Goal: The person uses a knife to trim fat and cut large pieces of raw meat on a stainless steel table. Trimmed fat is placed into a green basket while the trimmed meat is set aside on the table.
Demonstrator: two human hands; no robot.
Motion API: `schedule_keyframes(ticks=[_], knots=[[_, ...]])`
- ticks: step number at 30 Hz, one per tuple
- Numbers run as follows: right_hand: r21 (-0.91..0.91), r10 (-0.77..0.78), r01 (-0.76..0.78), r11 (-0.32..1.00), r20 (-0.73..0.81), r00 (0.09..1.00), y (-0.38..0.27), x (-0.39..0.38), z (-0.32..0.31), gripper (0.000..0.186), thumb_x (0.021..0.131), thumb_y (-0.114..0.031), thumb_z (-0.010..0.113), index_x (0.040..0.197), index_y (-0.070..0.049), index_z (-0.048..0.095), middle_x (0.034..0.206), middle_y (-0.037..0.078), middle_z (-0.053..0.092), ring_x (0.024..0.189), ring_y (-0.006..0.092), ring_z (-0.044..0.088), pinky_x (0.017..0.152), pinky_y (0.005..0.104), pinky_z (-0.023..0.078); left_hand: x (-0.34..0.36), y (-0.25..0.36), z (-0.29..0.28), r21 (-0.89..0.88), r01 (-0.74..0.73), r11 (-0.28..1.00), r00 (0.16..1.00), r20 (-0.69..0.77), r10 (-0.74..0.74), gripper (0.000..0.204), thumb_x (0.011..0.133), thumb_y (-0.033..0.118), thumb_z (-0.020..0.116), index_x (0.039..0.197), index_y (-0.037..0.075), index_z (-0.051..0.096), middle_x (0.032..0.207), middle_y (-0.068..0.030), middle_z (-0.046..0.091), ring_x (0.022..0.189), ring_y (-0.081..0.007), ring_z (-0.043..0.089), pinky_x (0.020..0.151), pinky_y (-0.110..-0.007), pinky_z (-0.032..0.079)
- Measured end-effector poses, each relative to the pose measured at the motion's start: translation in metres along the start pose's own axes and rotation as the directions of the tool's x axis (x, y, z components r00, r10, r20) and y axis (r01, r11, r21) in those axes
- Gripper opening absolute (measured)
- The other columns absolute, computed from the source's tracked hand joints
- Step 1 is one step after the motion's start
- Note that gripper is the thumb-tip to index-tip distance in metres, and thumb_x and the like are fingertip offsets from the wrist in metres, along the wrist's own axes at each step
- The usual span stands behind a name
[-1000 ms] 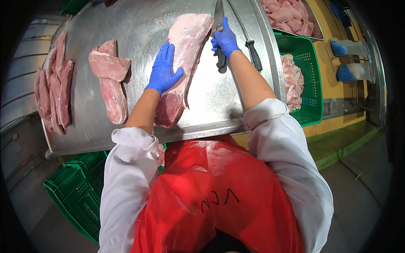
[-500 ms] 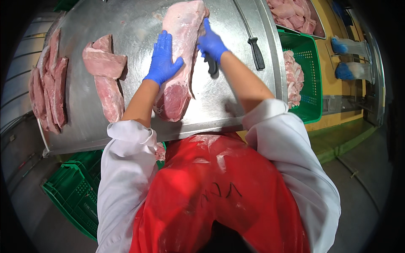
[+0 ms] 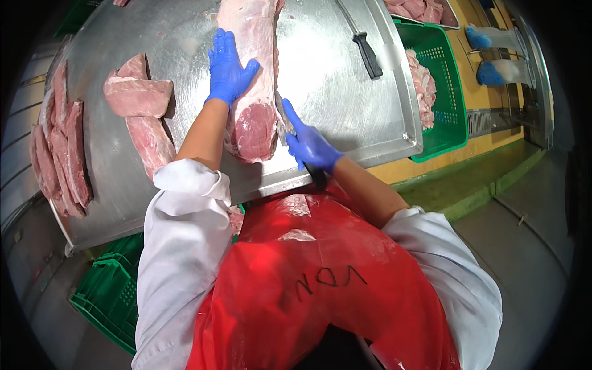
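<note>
A long pork loin (image 3: 261, 92) lies lengthwise on the metal table, its red cut end toward me and its far end running out of view. My left hand (image 3: 231, 73), in a blue glove, rests flat on the loin's left side, fingers spread. At the near right edge of the meat my right hand (image 3: 313, 147), also gloved in blue, grips a knife (image 3: 318, 179). The black handle shows below the palm, and the index finger points forward along the blade. Part of the blade is hidden against the loin's side.
Folded pork pieces (image 3: 139, 95) lie left of my arm, with a pile of meat strips (image 3: 61, 148) at the table's left edge. A sharpening steel (image 3: 367, 55) lies at the right. Beyond the rim stands a green crate (image 3: 453, 92) holding meat; another green crate (image 3: 111, 296) sits below left.
My right hand has drawn the knife toward me along the loin's right side, from its far part to the near end. My left hand stays flat on the meat. The view has shifted slightly.
</note>
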State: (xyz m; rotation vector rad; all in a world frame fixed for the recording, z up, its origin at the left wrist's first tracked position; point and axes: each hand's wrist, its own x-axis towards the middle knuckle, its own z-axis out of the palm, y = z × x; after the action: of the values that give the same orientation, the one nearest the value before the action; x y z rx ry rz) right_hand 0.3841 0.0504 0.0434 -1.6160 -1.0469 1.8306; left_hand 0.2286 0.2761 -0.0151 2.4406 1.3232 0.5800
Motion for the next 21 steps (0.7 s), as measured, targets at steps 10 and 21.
schedule_keyframes(ticks=[10,21], knots=[[-0.396,-0.079,0.135,0.908,0.153,0.985,0.039,-0.119,0.041,0.079,0.096,-0.015,0.046,0.162,-0.030,0.005,0.078,0.026,0.065,0.052,0.0272,0.060,0.057,0.0402,0.054,0.031,0.000,-0.018,-0.059,0.081,0.995,0.954,0.293,-0.060,0.104,0.079,0.047,0.069,0.155,-0.004,0.020,0.164,-0.0249,0.016,0.153,-0.0382,0.015,0.122,-0.055,0.015],[0.209,-0.014,0.121,0.970,-0.450,0.893,0.036,-0.221,-0.086,0.079,0.096,-0.003,0.046,0.163,-0.025,0.010,0.062,-0.002,0.045,0.049,0.0080,0.045,0.044,0.0237,0.044,0.034,0.083,0.014,0.400,-0.010,0.916,0.980,0.188,-0.072,0.089,0.086,0.034,0.062,0.153,-0.010,0.021,0.157,-0.0327,0.024,0.146,-0.0445,0.029,0.118,-0.057,0.023]])
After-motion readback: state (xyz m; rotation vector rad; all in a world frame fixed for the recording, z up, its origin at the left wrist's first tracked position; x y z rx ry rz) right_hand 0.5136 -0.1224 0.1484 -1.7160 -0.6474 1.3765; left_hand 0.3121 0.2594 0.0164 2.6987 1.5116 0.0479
